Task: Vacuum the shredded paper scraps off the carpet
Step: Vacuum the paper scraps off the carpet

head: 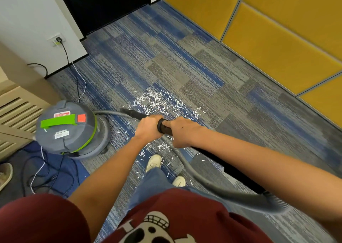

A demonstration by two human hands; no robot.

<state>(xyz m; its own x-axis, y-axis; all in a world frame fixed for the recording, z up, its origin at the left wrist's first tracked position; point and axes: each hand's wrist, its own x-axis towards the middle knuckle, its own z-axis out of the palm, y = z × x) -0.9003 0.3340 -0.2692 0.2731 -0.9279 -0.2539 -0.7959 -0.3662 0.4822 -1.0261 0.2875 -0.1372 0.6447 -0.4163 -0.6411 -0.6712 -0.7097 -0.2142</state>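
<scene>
Left hand (148, 127): the fingers are curled round a black tube (163, 127), which is gripped from above. Right hand (182, 131): it is wrapped round the same tube, just beside the left, with a short length of tube exposed between the two. The tube is held above the carpet (203, 67), with its tapered end pointing left toward the vacuum (68, 129). A grey hose (194, 174) is seen curving below the hands toward the lower right.

Scraps (159, 102): white paper shreds are noted in a dense patch about the carpet's middle, just beyond the hands. A thinner scatter is recorded beneath the hands and around the shoes (153, 162).

The vacuum, grey with a green handle and a red button, is stood on the carpet near its left edge, just beside a slatted cabinet (16, 109). A black cord (65, 52) is plugged into a wall socket (58, 40) beyond that edge and runs down toward the vacuum. The carpet's right edge is bounded by yellow panels (277, 39).
</scene>
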